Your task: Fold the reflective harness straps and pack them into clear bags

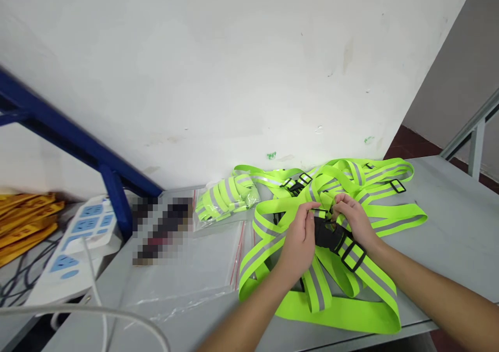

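Lime reflective strap (380, 284), at the worktop's (456, 237) front edge: the left hand (299, 236) clamps it beside its black buckle (326, 236); the right hand (356, 219) curls nearby (whether gripping it, one cannot tell).

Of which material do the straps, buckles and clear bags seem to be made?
Straps: probably matte woven fabric; they bend in soft loops.
Buckles: likely smooth black plastic, stiff in shape; coated metal is possible.
Clear bags: glossy thin plastic film; see-through, with bright creases.
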A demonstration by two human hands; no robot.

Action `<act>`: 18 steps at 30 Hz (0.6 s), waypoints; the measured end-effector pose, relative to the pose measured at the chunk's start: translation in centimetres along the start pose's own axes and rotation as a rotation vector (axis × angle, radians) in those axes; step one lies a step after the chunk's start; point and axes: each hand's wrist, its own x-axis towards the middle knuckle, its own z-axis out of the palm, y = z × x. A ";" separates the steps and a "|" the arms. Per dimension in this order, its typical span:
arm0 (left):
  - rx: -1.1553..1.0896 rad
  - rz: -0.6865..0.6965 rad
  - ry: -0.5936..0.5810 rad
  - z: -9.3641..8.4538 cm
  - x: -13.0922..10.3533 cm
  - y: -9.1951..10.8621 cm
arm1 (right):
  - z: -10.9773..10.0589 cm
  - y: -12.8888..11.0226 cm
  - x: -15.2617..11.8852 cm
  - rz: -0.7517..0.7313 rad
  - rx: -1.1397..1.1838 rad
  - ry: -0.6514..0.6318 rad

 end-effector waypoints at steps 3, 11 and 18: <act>-0.005 0.008 -0.002 -0.2 0.1 -0.1 | 0.2 -0.1 -0.1 0.023 0.057 0.076; -0.189 -0.048 0.290 -1.6 1.7 -0.5 | 0.8 -1.5 -0.9 0.144 0.263 0.107; -0.210 -0.009 0.264 -1.0 0.7 -0.4 | 0.7 -1.2 -1.0 0.047 0.224 0.240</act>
